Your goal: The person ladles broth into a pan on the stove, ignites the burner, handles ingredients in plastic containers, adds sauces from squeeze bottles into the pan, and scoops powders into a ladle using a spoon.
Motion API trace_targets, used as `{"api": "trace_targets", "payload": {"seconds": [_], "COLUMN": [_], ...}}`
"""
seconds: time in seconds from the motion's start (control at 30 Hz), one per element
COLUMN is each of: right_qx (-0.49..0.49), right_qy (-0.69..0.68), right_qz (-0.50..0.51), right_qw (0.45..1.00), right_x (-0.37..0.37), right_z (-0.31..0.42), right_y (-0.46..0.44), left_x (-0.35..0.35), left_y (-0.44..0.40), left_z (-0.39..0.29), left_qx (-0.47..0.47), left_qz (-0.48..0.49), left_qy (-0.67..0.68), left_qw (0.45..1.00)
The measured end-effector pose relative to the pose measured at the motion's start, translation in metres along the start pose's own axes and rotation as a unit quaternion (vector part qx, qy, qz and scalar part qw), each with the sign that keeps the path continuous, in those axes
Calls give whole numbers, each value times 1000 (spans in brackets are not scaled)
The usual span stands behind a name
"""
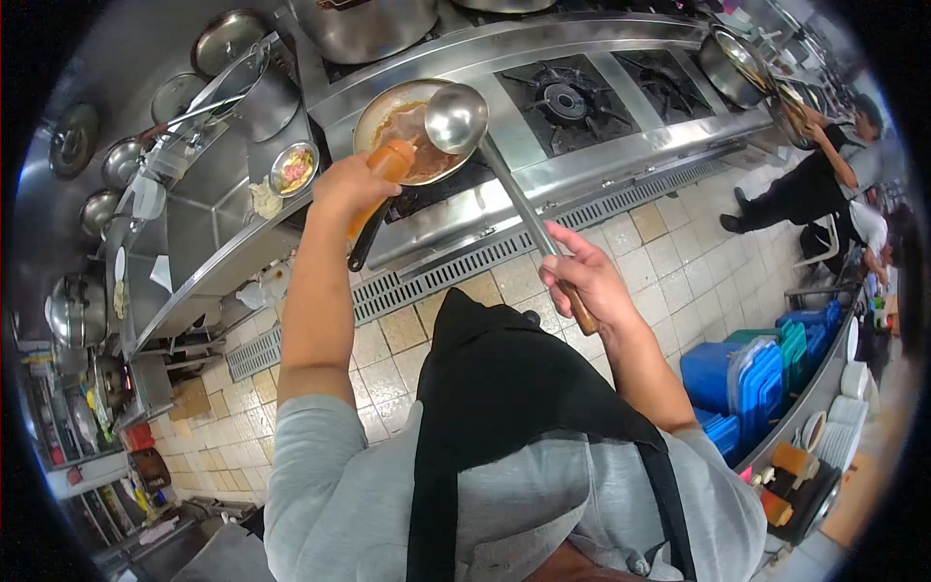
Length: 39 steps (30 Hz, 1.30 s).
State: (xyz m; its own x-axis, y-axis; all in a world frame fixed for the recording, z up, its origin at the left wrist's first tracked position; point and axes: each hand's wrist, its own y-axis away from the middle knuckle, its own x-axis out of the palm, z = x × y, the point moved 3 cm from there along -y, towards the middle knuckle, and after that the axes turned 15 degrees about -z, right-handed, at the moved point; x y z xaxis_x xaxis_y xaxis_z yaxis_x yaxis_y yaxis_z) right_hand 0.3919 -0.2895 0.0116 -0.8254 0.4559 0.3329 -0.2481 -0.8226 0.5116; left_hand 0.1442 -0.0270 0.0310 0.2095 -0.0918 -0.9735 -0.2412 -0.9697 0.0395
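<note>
My left hand [351, 184] is wrapped around an orange squeeze bottle [392, 161], tipped over the near left side of a frying pan [367, 124]. Brown sauce [412, 172] covers much of the pan's bottom, and the pan's black handle [365, 241] points back toward me below the bottle. In my right hand [593, 279] is the long handle of a steel ladle [456, 118]. Its bowl is above the right part of the pan; whether it touches the sauce, I cannot tell.
A small metal bowl of chopped food [294, 169] sits on the steel counter left of the pan. Gas burners [565, 99] line the stove to the right, with a large pot [369, 29] behind. Blue bins [742, 378] stand at right; another person [810, 179] works farther off.
</note>
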Motion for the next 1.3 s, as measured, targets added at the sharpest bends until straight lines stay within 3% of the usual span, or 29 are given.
{"api": "trace_targets", "payload": {"seconds": [0.33, 0.9, 1.3], "right_qx": [47, 37, 24], "right_qy": [-45, -114, -127], "right_qz": [40, -8, -30], "right_qw": [997, 993, 991], "right_x": [19, 92, 117], "right_z": [-5, -35, -45], "right_y": [-29, -27, -18], "left_x": [-18, -35, -34], "left_y": [4, -23, -31], "left_z": [33, 108, 123], "left_qx": [-4, 40, 66], "left_qz": [31, 24, 51], "left_qy": [-116, -36, -1], "left_qw": [993, 998, 997]}}
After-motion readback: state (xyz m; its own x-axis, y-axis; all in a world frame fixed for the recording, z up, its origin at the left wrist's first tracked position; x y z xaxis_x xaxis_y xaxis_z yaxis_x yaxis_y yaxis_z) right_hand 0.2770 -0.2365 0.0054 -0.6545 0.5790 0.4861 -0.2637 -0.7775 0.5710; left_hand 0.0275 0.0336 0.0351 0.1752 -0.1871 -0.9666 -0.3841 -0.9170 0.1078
